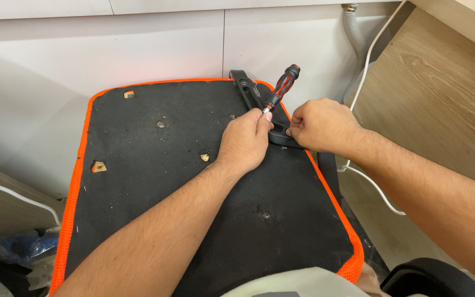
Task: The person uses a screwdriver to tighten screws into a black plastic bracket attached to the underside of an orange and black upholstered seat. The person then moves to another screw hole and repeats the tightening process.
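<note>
An upturned chair seat (pixel 155 181) lies before me, covered in black fabric with an orange mesh edge and several bolt holes. A black plastic bracket (pixel 248 91) runs along its right edge. My left hand (pixel 244 142) grips the lower shaft of a red and black screwdriver (pixel 281 88), whose tip points down at the bracket. My right hand (pixel 320 125) pinches the bracket's near end, beside the screwdriver tip.
White cabinet panels (pixel 138 49) stand behind the seat. A wooden board (pixel 441 93) leans at the right, with a white cable (pixel 375 187) and a grey corrugated hose (pixel 354 33) beside it. A black rounded part (pixel 430 278) sits at the bottom right. Bags (pixel 17 247) lie at the lower left.
</note>
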